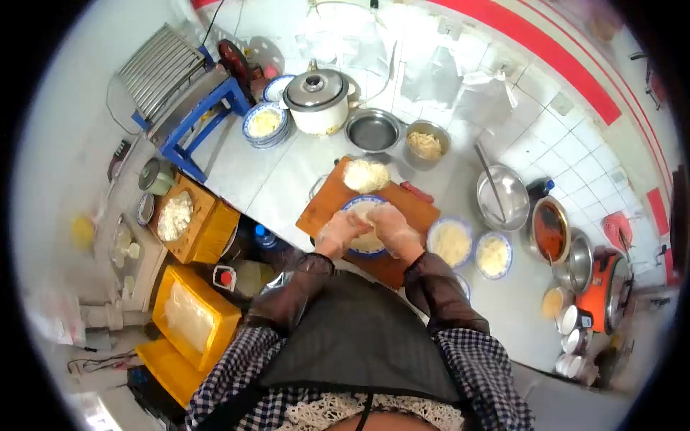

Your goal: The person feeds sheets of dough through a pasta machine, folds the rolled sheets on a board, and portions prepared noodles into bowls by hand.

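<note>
Both my hands wear clear plastic gloves and meet over a blue-rimmed plate (366, 253) on the wooden board (410, 208). My left hand (341, 233) is over the plate's left side, fingers bent inward. From the right, my right hand (393, 228) reaches over the same plate, its fingers curled toward the left hand. Whatever lies between the fingertips is too small to make out. Just beyond the plate, a pale heap of shredded food (366, 176) rests on the board, with a red-handled item (417, 192) to its right.
Two plates of pale shreds (451, 243) (494, 256) stand right of the board. Behind are a lidded pot (316, 97), a dark pan (372, 131) and a food bowl (426, 144). A steel bowl with a ladle (507, 197) and a red-liquid pot (549, 228) stand farther right.
</note>
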`<state>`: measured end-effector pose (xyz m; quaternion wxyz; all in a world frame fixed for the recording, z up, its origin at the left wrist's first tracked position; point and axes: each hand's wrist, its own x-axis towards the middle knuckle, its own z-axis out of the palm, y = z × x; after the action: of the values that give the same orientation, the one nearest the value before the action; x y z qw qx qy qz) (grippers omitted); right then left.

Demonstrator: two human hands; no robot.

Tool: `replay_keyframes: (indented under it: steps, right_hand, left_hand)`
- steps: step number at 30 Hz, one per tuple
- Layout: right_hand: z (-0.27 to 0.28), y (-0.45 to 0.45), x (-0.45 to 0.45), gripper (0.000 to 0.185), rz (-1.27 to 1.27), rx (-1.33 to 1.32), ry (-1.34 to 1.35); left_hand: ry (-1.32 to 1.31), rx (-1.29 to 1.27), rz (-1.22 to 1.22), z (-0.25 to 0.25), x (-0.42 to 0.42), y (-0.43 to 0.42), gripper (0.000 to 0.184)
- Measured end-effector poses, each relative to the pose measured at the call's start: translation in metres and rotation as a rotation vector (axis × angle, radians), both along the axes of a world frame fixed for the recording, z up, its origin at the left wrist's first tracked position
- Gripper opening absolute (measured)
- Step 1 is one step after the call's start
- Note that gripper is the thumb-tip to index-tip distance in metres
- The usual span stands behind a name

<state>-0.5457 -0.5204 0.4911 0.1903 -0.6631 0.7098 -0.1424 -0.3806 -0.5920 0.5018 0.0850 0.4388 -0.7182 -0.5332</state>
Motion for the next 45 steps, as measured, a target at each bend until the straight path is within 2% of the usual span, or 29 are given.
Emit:
replay_keyframes:
  steps: [2,3,5,6,8,10,11,12,13,15,16,19,21,23,25,27,28,29,30,31,33,34,35,37,38,41,42,43,45]
  right_hand:
    - [-0.021,0.011,-0.004,0.019,-0.012,-0.116,0.049]
    - [-0.028,0.021,-0.001,0.016,-0.013,-0.208,0.085]
    - [-0.006,0.036,0.007,0.016,0.049,-0.077,0.099]
    - [0.007,0.039,0.012,0.017,0.067,0.107,0.150]
    - [0.010,0.040,0.014,0.018,0.080,0.300,0.193]
    - [0.002,0.036,0.008,0.016,-0.214,-0.400,-0.710]
    - [-0.001,0.035,0.010,0.016,-0.216,-0.394,-0.713]
    - [-0.004,0.031,0.014,0.015,-0.259,-0.243,-0.931]
    - [-0.005,0.023,0.017,0.013,-0.293,-0.090,-1.143]
    - [-0.017,0.011,0.006,0.019,-0.146,-0.094,-1.062]
    - [-0.014,0.011,0.004,0.019,-0.149,-0.016,-1.007]
    - [0.014,0.017,0.014,0.018,-0.266,0.067,-0.939]
    - [0.000,0.015,0.008,0.021,-0.293,0.008,-0.490]
    - [-0.020,0.018,0.002,0.023,-0.262,-0.122,-0.392]
    - [-0.019,0.013,0.001,0.024,-0.217,-0.268,-0.295]
    - [0.003,0.014,0.010,0.026,-0.153,-0.060,-0.447]
    - [-0.015,0.015,0.012,0.026,-0.142,-0.058,-0.455]
    - [-0.042,0.014,0.013,0.026,-0.043,-0.106,-0.201]
    - [-0.058,0.008,0.015,0.027,0.052,-0.156,0.056]
    - [-0.049,-0.001,0.021,0.027,0.049,-0.159,0.057]
    - [-0.007,-0.017,0.034,0.026,-0.285,0.087,-0.325]
    - [0.005,-0.027,0.040,0.026,-0.297,0.085,-0.321]
    - [0.016,-0.036,0.046,0.024,-0.310,0.047,-0.360]
    - [0.030,-0.062,0.054,0.023,-0.334,-0.002,-0.386]
    - [0.035,-0.077,0.059,0.021,-0.345,-0.139,-0.411]
    - [0.042,-0.120,0.073,0.019,-0.438,-0.300,-0.499]
    - [0.042,-0.134,0.074,0.022,-0.537,-0.210,-0.502]
    - [0.039,-0.141,0.076,0.026,-0.636,-0.117,-0.508]
    - [0.016,-0.147,0.072,0.027,-0.608,-0.224,-0.454]
  left_hand:
    - [-0.094,0.019,-0.003,0.020,0.005,0.004,0.037]
    - [-0.090,0.018,0.002,-0.001,0.010,0.001,0.037]
    - [0.269,0.088,-0.034,-0.064,0.018,-0.004,0.037]
    - [0.120,-0.005,-0.080,-0.030,0.019,0.007,0.027]
    - [0.010,-0.147,0.047,-0.043,0.005,0.013,0.020]
    - [-0.104,-0.289,0.161,-0.042,-0.002,0.013,0.013]
    - [0.028,-0.463,-0.060,-0.031,-0.004,0.008,0.009]
    - [0.164,-0.641,-0.281,-0.023,-0.004,0.004,0.006]
    - [0.162,-0.652,-0.274,-0.015,-0.001,0.003,0.006]
    - [0.363,-0.955,-0.478,-0.004,0.000,-0.007,0.008]
    - [0.477,-0.878,-0.427,-0.010,-0.002,-0.012,0.008]
    - [0.231,-1.061,-0.207,-0.014,0.004,-0.004,0.005]
    - [0.230,-1.124,-0.275,-0.033,0.003,-0.002,0.005]
    - [0.213,-1.181,-0.338,-0.041,0.009,-0.005,0.005]
    - [0.270,-0.828,-0.211,-0.028,0.016,-0.020,0.009]
    - [0.412,-0.346,0.142,-0.018,0.033,-0.055,0.011]
    - [0.554,-0.053,0.336,-0.018,0.041,-0.083,0.009]
    - [0.320,-0.198,0.526,-0.043,0.052,-0.128,0.012]
    - [0.331,-0.231,0.550,-0.045,0.071,-0.169,0.009]
    - [0.351,-0.146,0.681,-0.072,0.086,-0.224,0.012]
    - [0.425,0.014,0.913,-0.101,0.110,-0.311,0.017]
    - [0.392,-0.016,0.897,-0.109,0.125,-0.348,0.017]
    - [0.222,-0.183,0.715,-0.114,0.138,-0.376,0.017]
    - [-0.363,-0.838,0.154,-0.093,0.157,-0.402,0.016]
    - [-0.456,-0.955,0.062,-0.088,0.157,-0.414,0.016]
    - [-0.434,-0.804,0.119,-0.137,0.154,-0.482,0.021]
    - [-0.062,-0.774,0.357,-0.148,0.151,-0.485,0.021]
    - [-0.061,-0.766,0.341,-0.158,0.147,-0.491,0.021]
    - [-0.359,-0.741,0.510,-0.130,0.134,-0.481,0.031]
